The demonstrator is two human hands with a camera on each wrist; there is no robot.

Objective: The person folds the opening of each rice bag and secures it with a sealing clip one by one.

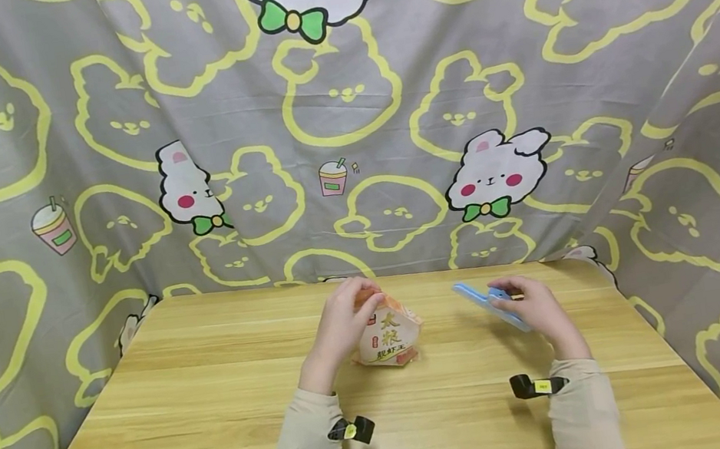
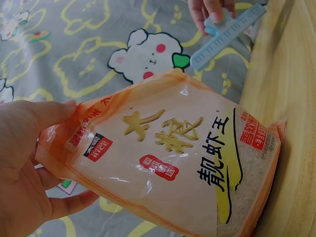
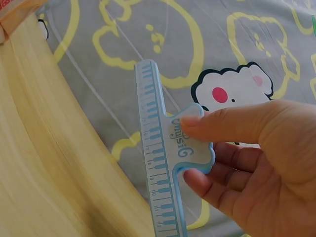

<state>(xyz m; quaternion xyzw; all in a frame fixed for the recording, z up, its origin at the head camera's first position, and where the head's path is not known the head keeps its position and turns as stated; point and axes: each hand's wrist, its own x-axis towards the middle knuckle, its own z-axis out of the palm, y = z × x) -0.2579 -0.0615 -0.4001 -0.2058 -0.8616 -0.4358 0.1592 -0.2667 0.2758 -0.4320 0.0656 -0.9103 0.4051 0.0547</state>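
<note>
A clear and orange bag of rice point(image 1: 387, 341) stands on the wooden table, its printed front showing large in the left wrist view. My left hand point(image 1: 348, 318) pinches the bag's folded orange top corner point(image 2: 81, 121) between thumb and fingers. To the right, my right hand point(image 1: 534, 305) holds a light blue bag clip point(image 3: 158, 148) by its tab, thumb on the front and fingers behind. Piano keys and the word "Music" are printed on the clip. It is raised over the table, apart from the bag.
The wooden table point(image 1: 219, 401) reaches back to a grey curtain point(image 1: 386, 166) with yellow outlines and white rabbits, which also hangs on both sides. A black wrist camera point(image 1: 352, 430) sits on the left sleeve, another point(image 1: 538, 386) on the right.
</note>
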